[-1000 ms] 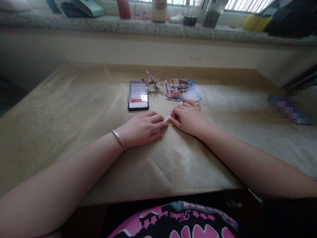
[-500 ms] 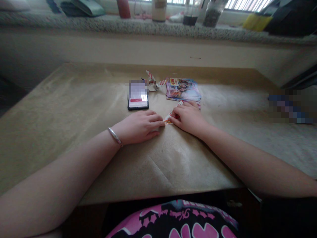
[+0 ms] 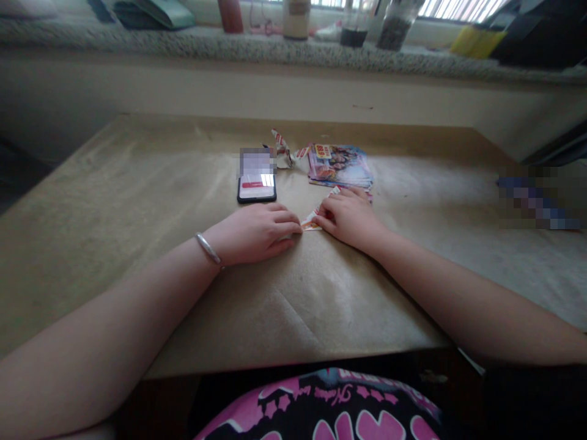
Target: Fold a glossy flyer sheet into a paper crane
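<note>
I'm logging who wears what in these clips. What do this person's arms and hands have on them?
Both forearms are bare, with no sleeves in view and no gloves. The left hand has a plain, silver-coloured bangle round its wrist. The right hand shows no ring, watch or band on the parts in view.

Table (brown paper cover) bears phone, leaflet stack, folded paper scraps, small strip.
</note>
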{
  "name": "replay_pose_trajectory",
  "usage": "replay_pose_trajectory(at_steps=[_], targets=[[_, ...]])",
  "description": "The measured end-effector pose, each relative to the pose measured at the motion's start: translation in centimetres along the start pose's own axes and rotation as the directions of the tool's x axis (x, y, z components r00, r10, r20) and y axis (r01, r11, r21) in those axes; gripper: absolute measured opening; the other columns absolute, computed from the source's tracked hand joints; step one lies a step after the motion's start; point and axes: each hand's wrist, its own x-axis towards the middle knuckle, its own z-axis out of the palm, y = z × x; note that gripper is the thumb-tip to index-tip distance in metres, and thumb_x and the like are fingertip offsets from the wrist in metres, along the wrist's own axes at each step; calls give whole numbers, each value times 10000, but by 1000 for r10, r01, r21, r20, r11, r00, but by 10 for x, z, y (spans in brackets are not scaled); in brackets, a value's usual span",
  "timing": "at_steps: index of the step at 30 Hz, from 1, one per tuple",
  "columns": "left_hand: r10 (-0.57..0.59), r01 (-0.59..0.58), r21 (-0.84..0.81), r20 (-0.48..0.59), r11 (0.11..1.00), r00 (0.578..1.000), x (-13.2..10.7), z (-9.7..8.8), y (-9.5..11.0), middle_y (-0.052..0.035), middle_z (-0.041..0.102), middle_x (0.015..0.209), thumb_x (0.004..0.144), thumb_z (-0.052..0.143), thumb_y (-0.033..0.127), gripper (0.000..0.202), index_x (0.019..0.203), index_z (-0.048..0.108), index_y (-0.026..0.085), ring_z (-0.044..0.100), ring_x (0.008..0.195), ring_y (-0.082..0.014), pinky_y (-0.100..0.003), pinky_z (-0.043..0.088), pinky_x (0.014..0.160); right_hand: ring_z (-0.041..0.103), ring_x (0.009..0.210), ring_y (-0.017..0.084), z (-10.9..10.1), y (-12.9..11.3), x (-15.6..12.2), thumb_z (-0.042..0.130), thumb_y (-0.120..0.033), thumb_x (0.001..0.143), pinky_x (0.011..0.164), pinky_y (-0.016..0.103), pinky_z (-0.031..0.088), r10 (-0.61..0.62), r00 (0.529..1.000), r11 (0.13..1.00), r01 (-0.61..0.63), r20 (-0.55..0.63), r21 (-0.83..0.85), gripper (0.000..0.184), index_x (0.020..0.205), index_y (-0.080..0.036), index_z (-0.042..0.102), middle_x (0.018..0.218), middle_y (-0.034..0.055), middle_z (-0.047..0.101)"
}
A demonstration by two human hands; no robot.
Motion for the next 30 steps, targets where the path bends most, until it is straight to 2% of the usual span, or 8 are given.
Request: replay_pose_trajectory(at_steps=[6, 22, 27, 30], targets=[[-23, 23, -68, 1, 997, 1000, -2, -2, -1, -71, 689, 1154, 964, 455, 289, 294, 1131, 673, 184, 612, 1068, -196, -336, 498, 952, 555, 913, 259, 2, 2, -1, 537, -415, 905, 876, 402, 293, -1, 1000, 1000, 1, -2, -6, 270, 787, -200, 650, 911, 80, 724], [-49, 52, -90, 34, 995, 998, -8, -9, -3, -35, 701, 1166, 968, 423, 274, 303, 1074, 697, 200, 640, 1070, -185, -318, 509, 945, 561, 927, 261, 3, 2, -2, 516, -422, 917, 876, 392, 315, -6, 1000, 1000, 6, -8, 8, 290, 779, -199, 641, 918, 78, 723], [-92, 92, -69, 10, 993, 996, -10, -4, -5, -49, 703, 1122, 967, 412, 287, 301, 1034, 688, 186, 661, 986, -173, -289, 519, 875, 571, 930, 258, 3, 3, -2, 530, -406, 914, 899, 391, 313, -11, 1000, 1000, 11, -15, 18, 277, 776, -193, 643, 912, 78, 721], [-98, 98, -11, -37, 995, 994, -9, 0, -4, -65, 689, 1131, 954, 441, 289, 289, 1107, 661, 181, 654, 960, -178, -283, 521, 834, 581, 918, 254, 4, 0, -1, 545, -399, 906, 879, 382, 324, 16, 1000, 999, -15, -5, 45, 265, 785, -189, 653, 906, 81, 723]])
